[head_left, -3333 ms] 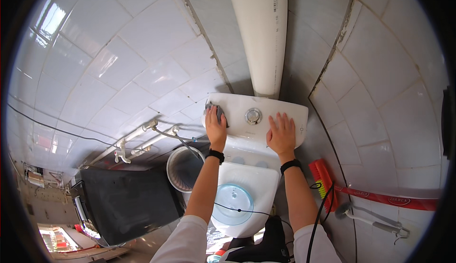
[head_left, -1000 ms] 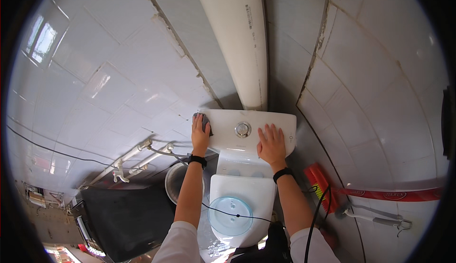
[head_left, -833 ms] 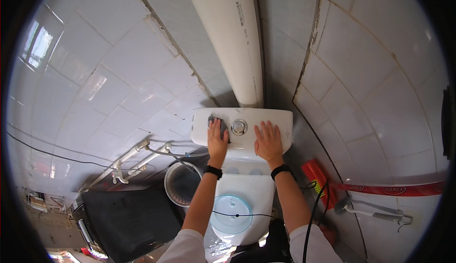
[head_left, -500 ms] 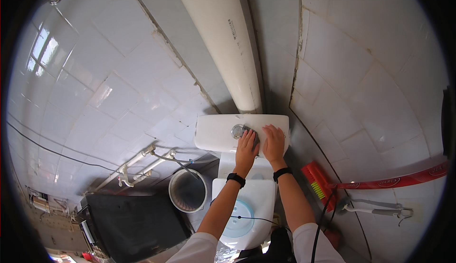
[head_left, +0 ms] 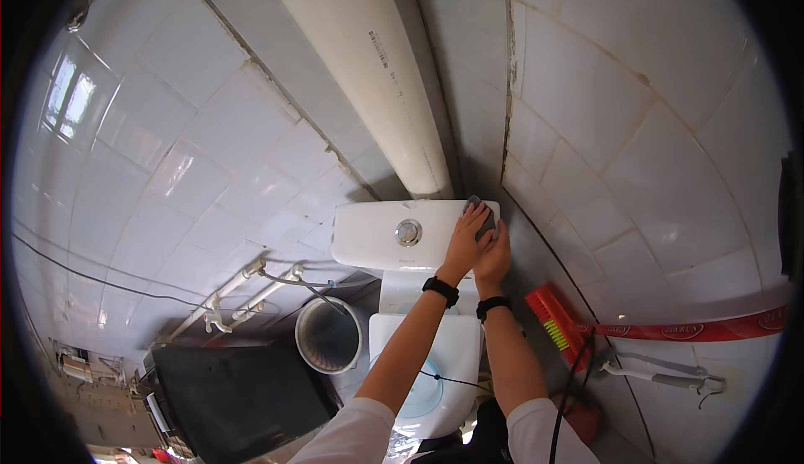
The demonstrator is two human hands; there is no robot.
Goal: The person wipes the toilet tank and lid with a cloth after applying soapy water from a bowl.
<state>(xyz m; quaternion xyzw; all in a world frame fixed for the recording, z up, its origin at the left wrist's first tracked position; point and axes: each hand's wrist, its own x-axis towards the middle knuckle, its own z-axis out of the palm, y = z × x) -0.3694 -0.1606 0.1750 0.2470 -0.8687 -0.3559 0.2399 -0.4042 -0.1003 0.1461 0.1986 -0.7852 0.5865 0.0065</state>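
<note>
A white toilet tank (head_left: 368, 234) stands ahead of me, with a round silver flush button (head_left: 408, 232) on its lid. My left hand (head_left: 466, 244) presses a dark grey cloth or sponge (head_left: 480, 215) onto the right end of the lid, its fingers closed over it. Right beside it, my right hand (head_left: 495, 256) rests against the tank's right front corner. Its visible fingers point up along the edge, holding nothing that I can see; some are hidden by the left hand. Below my forearms is the white toilet seat lid (head_left: 456, 347) with a pale blue round patch.
A thick white pipe (head_left: 360, 62) rises behind the tank. To the left are a white bucket (head_left: 331, 338), a tap with pipes (head_left: 216, 317) and a black box-like appliance (head_left: 239, 397). A red brush (head_left: 553, 322) and a grey-handled tool (head_left: 670, 378) lie at the right.
My left hand has slid the grey cloth or sponge from beside the flush button to the lid's right end. My right hand has moved from flat on the lid to its right front corner.
</note>
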